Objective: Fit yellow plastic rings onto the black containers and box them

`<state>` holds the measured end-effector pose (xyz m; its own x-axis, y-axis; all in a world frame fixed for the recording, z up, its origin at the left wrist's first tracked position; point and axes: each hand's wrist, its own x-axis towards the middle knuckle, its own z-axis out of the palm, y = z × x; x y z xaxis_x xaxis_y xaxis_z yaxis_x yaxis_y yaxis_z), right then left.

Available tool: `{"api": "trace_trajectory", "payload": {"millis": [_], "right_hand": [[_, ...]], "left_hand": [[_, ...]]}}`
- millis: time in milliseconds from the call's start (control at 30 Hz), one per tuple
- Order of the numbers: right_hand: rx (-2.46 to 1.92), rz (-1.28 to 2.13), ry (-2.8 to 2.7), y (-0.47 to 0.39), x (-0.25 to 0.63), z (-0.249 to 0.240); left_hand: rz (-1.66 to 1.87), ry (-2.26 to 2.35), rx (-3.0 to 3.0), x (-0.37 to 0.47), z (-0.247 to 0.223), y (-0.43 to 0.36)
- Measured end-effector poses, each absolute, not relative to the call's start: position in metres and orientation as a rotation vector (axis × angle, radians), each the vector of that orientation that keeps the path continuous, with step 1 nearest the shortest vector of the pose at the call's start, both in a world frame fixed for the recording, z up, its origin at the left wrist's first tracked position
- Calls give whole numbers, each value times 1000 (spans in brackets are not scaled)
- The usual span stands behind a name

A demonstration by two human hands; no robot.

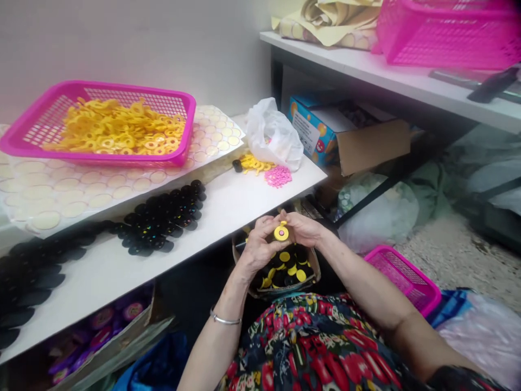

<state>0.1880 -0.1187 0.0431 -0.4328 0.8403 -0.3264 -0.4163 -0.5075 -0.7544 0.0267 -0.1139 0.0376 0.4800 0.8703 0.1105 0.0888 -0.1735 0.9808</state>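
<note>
In the head view my left hand (260,244) grips a round yellow cap (281,233) with a pink dot in its centre and a small tab on top. My right hand (304,229) meets it from the other side, its fingers closed at the cap's tab. Whether a black body sits behind the cap is hidden by my fingers. Just below both hands stands an open box (314,278) holding many black pieces with yellow tops (285,257). On the table nearby lie small pink pieces (278,176) and loose yellow ring pieces (256,163).
Rows of black cylindrical pieces (163,220) line the white table (122,293). A pink basket (188,136) of yellow rings stands behind them. A white plastic bag (272,130) and an open carton (372,144) are farther back. Another pink basket (432,296) is at right.
</note>
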Motion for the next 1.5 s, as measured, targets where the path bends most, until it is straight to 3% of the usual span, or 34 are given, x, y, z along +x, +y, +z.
{"api": "trace_trajectory", "payload": {"millis": [333,700,1133,1400,1500], "right_hand": [[-911,1964,-1070,-157,198,48],[-811,1922,-852,-210,166,7],[-873,1999,-1063,-231,172,34],[-996,1604,-1329,-241,165,25],[-1297,1203,-1549,-232,172,16]], "left_hand": [[779,858,1807,30,46,-153],[639,871,1901,11,26,-192],[741,699,1921,6,33,-210],[877,685,2151,5,28,-222],[1046,918,2120,-23,26,-231]]}}
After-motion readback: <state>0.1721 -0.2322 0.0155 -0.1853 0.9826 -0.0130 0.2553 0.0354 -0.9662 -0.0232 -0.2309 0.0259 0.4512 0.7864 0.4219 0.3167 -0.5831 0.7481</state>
